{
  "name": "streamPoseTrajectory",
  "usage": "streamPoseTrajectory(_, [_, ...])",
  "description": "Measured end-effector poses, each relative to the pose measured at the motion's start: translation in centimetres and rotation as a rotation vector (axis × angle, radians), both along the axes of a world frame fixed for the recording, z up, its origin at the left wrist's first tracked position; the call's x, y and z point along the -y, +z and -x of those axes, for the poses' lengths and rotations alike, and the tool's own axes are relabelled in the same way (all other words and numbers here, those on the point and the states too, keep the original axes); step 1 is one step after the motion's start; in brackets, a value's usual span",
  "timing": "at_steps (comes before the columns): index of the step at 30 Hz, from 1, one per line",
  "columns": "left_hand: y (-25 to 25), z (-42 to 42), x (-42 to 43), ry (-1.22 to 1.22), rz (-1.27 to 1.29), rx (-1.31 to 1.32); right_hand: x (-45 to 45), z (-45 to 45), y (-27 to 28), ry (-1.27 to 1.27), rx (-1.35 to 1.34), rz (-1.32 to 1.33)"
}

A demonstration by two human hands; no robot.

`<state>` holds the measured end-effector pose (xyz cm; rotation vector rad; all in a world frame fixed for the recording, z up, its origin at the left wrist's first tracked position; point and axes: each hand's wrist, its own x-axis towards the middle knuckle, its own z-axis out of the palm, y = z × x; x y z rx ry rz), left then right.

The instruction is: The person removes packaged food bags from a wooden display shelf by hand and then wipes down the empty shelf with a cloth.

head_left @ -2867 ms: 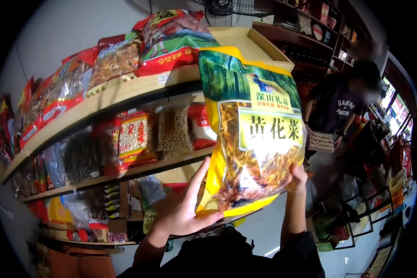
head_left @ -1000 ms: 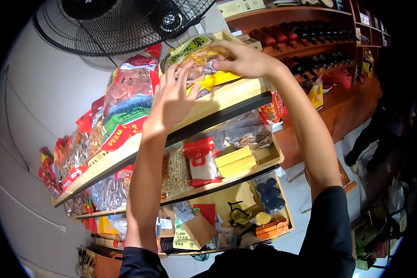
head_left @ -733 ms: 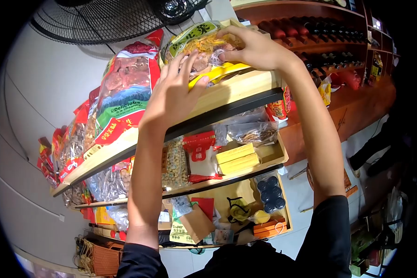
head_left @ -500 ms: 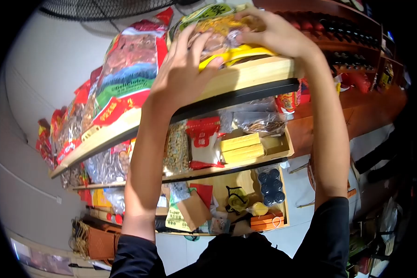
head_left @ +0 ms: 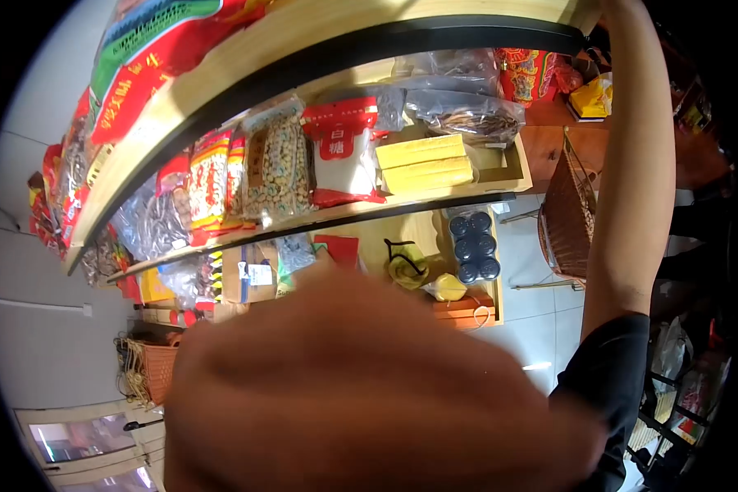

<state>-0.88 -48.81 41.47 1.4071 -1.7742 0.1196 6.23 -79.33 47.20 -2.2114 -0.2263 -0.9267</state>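
My left hand (head_left: 361, 385) looms right in front of the camera, large and smeared by motion. Its fingers cannot be made out, and it covers the lower middle of the view. On the right my forearm (head_left: 635, 148) reaches up past the end of the top wooden shelf (head_left: 303, 41); my right hand lies beyond the upper edge. Below that shelf stand a red and white sugar bag (head_left: 340, 152), a yellow stack of blocks (head_left: 425, 164) and a bag of mixed pale pieces (head_left: 277, 164).
A lower shelf holds a pack of dark-lidded jars (head_left: 474, 246) and an orange box (head_left: 467, 312). Red and green food bags (head_left: 139, 49) lie on the top shelf at left. A brown woven basket (head_left: 566, 217) stands right of the shelves.
My left hand has left the bags on the top shelf and come close to the camera. The view has tipped down, so my right hand and the yellow bag are out of frame.
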Motion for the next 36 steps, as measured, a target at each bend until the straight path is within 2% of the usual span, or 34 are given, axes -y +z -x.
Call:
streamPoseTrajectory(3, [0.2,1.2,-2.0,-0.133,0.008,-0.096,0.4,0.3,-0.2,0.157,0.040,0.077])
streamPoseTrajectory(8, [0.5,2.0,-5.5,-0.256,0.056,-0.188,-0.4,-0.2,-0.4,0.036,0.061,0.034])
streamPoseTrajectory(10, [0.4,1.8,-7.3,-0.301,0.082,-0.224,-0.1,-0.6,0.3,0.041,-0.046,0.038])
streamPoseTrajectory(13, [0.1,2.0,-10.2,-0.352,0.134,-0.265,-0.7,-0.3,0.1,-0.038,-0.068,-0.075])
streamPoseTrajectory(16, [0.0,1.7,-13.3,-0.378,0.187,-0.299,0.8,-1.4,-0.1,-0.019,-0.042,-0.056])
streamPoseTrajectory(17, [0.2,1.5,-14.4,-0.395,0.204,-0.308,0.6,-1.2,-0.1,0.041,-0.073,-0.139])
streamPoseTrajectory(18, [0.2,1.2,-15.6,-0.403,0.222,-0.308,-1.3,-0.3,-0.2,0.016,-0.028,-0.023])
streamPoseTrajectory(20, [0.1,0.8,-18.0,-0.408,0.255,-0.311,6.2,-2.9,-1.0,-0.008,0.045,0.108])
streamPoseTrajectory(22, [-0.3,0.6,-20.4,-0.394,0.299,-0.311,4.6,-2.2,-0.7,-0.080,-0.042,0.074])
streamPoseTrajectory(24, [-0.9,0.6,-22.7,-0.375,0.346,-0.319,3.7,-2.0,-0.9,-0.158,0.047,0.125])
streamPoseTrajectory(26, [-1.4,0.6,-24.6,-0.381,0.406,-0.307,2.9,-1.2,-1.3,-0.260,0.048,0.106])
streamPoseTrajectory(28, [-1.6,0.2,-25.7,-0.418,0.489,-0.195,4.0,-1.2,-1.9,-0.073,0.061,-0.102])
streamPoseTrajectory(30, [-0.3,0.4,-24.9,-0.244,0.484,-0.121,5.2,-1.5,-1.2,-0.041,-0.049,-0.070])
streamPoseTrajectory(33, [-0.2,0.8,-25.1,0.037,0.425,-0.181,6.1,-2.0,-1.0,-0.083,-0.024,0.013])
streamPoseTrajectory(36, [-4.3,-1.3,-26.3,0.129,0.241,-0.211,6.1,-2.1,-1.2,-0.186,0.029,0.100])
